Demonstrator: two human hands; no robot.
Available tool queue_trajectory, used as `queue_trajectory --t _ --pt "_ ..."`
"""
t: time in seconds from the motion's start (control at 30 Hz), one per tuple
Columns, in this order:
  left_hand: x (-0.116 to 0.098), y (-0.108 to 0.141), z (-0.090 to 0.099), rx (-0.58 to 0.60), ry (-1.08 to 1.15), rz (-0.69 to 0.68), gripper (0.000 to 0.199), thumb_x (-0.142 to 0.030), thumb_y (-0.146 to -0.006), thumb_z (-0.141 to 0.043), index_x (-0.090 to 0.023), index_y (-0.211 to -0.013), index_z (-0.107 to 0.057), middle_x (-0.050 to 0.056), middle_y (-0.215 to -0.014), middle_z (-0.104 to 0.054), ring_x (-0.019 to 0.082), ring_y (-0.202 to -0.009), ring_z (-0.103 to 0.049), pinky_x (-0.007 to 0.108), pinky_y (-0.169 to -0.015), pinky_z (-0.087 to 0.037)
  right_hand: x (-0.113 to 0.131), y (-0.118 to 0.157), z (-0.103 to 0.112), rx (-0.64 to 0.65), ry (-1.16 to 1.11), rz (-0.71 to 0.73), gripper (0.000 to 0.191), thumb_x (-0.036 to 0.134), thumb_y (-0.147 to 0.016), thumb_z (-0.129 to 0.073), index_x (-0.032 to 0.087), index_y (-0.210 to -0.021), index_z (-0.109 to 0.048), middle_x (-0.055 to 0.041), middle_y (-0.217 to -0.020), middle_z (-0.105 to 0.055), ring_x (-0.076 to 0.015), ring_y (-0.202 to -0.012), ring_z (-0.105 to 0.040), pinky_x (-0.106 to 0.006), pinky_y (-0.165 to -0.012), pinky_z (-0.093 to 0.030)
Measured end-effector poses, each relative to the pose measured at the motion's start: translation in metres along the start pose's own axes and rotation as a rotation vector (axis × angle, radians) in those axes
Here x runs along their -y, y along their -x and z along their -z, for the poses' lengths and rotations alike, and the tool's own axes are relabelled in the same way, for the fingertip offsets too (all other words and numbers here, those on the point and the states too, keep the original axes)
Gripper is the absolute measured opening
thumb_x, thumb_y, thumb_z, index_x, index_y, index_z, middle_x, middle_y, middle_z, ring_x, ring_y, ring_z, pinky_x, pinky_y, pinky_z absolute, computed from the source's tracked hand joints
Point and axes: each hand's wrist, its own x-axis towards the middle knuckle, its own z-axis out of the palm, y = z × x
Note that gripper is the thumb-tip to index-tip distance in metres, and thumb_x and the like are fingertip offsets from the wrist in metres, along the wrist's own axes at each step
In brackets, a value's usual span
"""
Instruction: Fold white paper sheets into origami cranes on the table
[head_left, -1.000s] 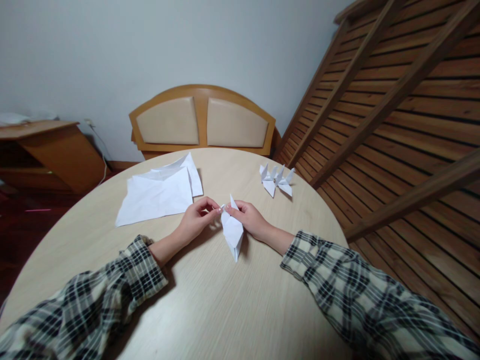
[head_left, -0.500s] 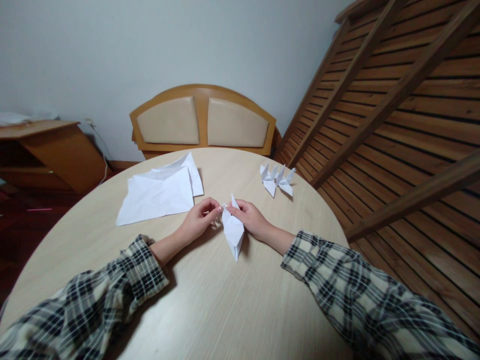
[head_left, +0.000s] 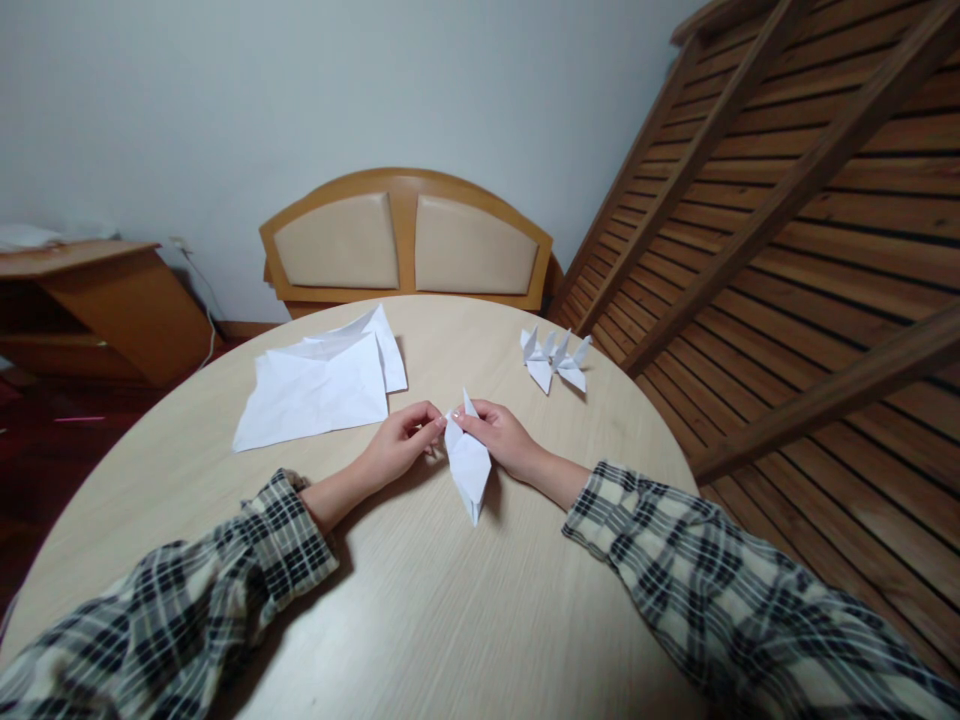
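A partly folded white origami crane [head_left: 469, 462] hangs between my hands, one long point turned down toward me. My right hand [head_left: 501, 436] grips its upper part, thumb on the near face and fingers behind. The fingers of my left hand [head_left: 409, 437] are pinched together at the small tip on the crane's upper left. Two finished-looking white paper cranes [head_left: 553, 360] stand close together to the far right of my hands. Loose sheets of white paper [head_left: 319, 395] lie overlapping to the left, beyond my left hand.
Everything rests on a round pale wooden table [head_left: 465, 610]. Behind it stands a headboard [head_left: 405, 185] with two beige panels against the wall. Wooden slats [head_left: 810, 250] rise along the right side. A brown desk [head_left: 127, 310] is at the far left.
My left hand has shifted slightly at the crane's small tip. The crane's lower point has swung a little to the right and down. My right hand keeps its grip.
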Motion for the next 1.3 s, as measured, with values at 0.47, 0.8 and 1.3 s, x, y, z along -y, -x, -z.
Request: queue_trajectory --t 0.47,0.8,1.3 --pt "-0.0053 0.0002 -0.0005 0.049 -0.006 -0.014 0.022 -0.037 -0.085 -0.056 -0.016 -0.076 -0.055 -0.002 -0.064 -0.053 0.01 -0.056 -0.051 0.024 -0.055 -0.044 -0.0022 -0.004 0.0004 -0.027 -0.024 -0.013 0.034 0.048 -0.072 -0.067 0.016 -0.075 -0.056 0.003 -0.065 -0.051 -0.0094 -0.057 -0.043 -0.024 -0.053 -0.031" --pt "-0.0038 0.0014 -0.001 0.101 -0.03 -0.017 0.025 -0.038 -0.085 -0.055 -0.016 -0.075 -0.056 -0.001 -0.063 -0.056 0.011 -0.056 -0.053 0.024 -0.054 -0.043 -0.0056 -0.0044 0.0017 -0.02 0.042 0.012 0.032 0.046 -0.073 -0.066 0.018 -0.071 -0.052 0.0041 -0.063 -0.05 -0.0096 -0.058 -0.043 -0.023 -0.053 -0.033" --pt "-0.0003 -0.0024 0.001 -0.064 0.147 0.022 0.024 -0.04 -0.085 -0.057 -0.018 -0.075 -0.054 -0.004 -0.059 -0.051 0.009 -0.052 -0.049 0.023 -0.052 -0.043 -0.0027 -0.0033 0.0016 0.009 -0.07 -0.019 0.041 0.056 -0.075 -0.063 0.016 -0.082 -0.057 0.0009 -0.07 -0.053 -0.0113 -0.063 -0.046 -0.025 -0.058 -0.033"
